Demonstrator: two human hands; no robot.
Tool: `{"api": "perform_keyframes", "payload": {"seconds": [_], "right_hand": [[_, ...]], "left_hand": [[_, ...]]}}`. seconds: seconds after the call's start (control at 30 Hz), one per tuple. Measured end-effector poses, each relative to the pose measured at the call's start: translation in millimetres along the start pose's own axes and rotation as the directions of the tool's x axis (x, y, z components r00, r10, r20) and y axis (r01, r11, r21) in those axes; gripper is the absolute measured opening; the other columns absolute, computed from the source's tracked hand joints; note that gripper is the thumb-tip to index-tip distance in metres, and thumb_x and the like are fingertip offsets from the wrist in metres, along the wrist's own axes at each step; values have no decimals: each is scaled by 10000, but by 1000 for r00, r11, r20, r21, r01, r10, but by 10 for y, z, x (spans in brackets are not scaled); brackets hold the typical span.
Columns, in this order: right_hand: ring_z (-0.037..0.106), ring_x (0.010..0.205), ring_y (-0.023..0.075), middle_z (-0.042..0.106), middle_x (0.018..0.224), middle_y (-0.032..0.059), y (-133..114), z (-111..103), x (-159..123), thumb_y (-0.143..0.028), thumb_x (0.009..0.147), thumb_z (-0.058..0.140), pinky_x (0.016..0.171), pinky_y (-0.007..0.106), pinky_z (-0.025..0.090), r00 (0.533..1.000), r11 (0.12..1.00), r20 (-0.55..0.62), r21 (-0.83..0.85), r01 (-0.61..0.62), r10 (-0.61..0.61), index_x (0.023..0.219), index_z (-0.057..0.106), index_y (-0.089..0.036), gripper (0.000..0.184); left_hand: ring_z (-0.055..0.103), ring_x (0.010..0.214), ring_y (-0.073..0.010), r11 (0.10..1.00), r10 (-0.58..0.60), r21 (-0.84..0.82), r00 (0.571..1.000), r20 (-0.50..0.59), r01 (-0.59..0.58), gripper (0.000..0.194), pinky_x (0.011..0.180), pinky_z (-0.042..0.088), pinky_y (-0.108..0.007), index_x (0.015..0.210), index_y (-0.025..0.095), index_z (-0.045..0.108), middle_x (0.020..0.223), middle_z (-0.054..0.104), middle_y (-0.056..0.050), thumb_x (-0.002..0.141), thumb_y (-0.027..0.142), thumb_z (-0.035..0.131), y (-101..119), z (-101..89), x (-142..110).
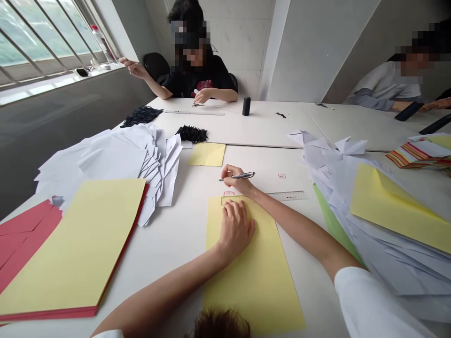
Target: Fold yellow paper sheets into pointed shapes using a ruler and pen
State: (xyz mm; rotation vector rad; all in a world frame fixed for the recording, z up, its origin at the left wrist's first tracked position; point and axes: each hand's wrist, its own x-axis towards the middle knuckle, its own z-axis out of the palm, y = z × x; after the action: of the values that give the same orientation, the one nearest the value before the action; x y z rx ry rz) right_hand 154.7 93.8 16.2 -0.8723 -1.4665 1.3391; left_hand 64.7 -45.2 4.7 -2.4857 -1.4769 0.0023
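A sheet of yellow paper [260, 286] lies lengthwise on the table before me. Along its far edge rests a clear ruler [289, 195], which sticks out past the paper on the right. My left hand [234, 230] lies flat on the sheet, fingers stretched, the fingertips at the ruler's left part. Just beyond, my right hand [234, 178] is closed around a silver-grey pen [243, 176], its tip pointing left above the table. My right forearm crosses over the ruler and hides part of it. A smaller yellow piece of paper [207, 155] lies farther away.
White paper pieces [102, 155] pile up on the left, behind a yellow-topped stack [77, 244] and red sheets [28, 234]. More white papers [387, 253] and a folded yellow sheet [398, 202] lie right. Across sits a person [197, 70] near a black spool [246, 106]; another [380, 87] sits right.
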Motion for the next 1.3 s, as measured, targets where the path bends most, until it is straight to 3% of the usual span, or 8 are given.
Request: {"api": "perform_keyframes", "payload": {"seconds": [0.1, 0.23, 0.5, 1.03, 1.3], "right_hand": [[361, 514, 90, 403, 502, -67, 113, 131, 48, -187, 590, 518, 507, 242, 298, 999, 999, -14, 3, 31, -31, 545, 403, -213, 126], [281, 500, 92, 273, 474, -64, 200, 197, 50, -164, 566, 472, 484, 259, 224, 999, 999, -42, -30, 15, -17, 477, 293, -219, 208], [255, 506, 101, 244, 477, -55, 241, 200, 54, -167, 564, 467, 480, 275, 189, 1000, 994, -26, -105, -14, 11, 467, 275, -221, 221], [260, 511, 100, 243, 482, -51, 219, 212, 29, -169, 570, 466, 475, 272, 209, 999, 989, -1, -144, -34, 34, 477, 263, -218, 229], [274, 501, 98, 260, 468, -55, 231, 202, 49, -175, 576, 470, 477, 277, 213, 1000, 987, -9, -161, -11, 10, 469, 276, -213, 224]], "left_hand": [[562, 1187, -459, 1000, 5, 20, 1000, 15, -6, 654, 958, 440, -523, 1408, -85, 468, 1319, 539, -368, 997, 409, 351, 3, -23, 2], [552, 1205, -444, 1000, -4, 5, 999, 34, 3, 648, 989, 438, -530, 1402, -81, 487, 1332, 548, -341, 989, 405, 370, 5, -40, 5], [526, 1249, -464, 998, -23, -63, 999, 31, 25, 663, 1026, 424, -554, 1419, -89, 475, 1370, 524, -348, 974, 399, 418, 13, 18, -1], [552, 1221, -454, 999, 0, 45, 998, 61, -2, 678, 1008, 444, -534, 1419, -81, 475, 1359, 538, -342, 982, 428, 377, 13, -8, 4], [562, 1212, -445, 996, -3, 85, 1000, 3, 3, 668, 1006, 446, -524, 1409, -78, 488, 1340, 551, -339, 984, 423, 367, 16, 8, -11]]}}
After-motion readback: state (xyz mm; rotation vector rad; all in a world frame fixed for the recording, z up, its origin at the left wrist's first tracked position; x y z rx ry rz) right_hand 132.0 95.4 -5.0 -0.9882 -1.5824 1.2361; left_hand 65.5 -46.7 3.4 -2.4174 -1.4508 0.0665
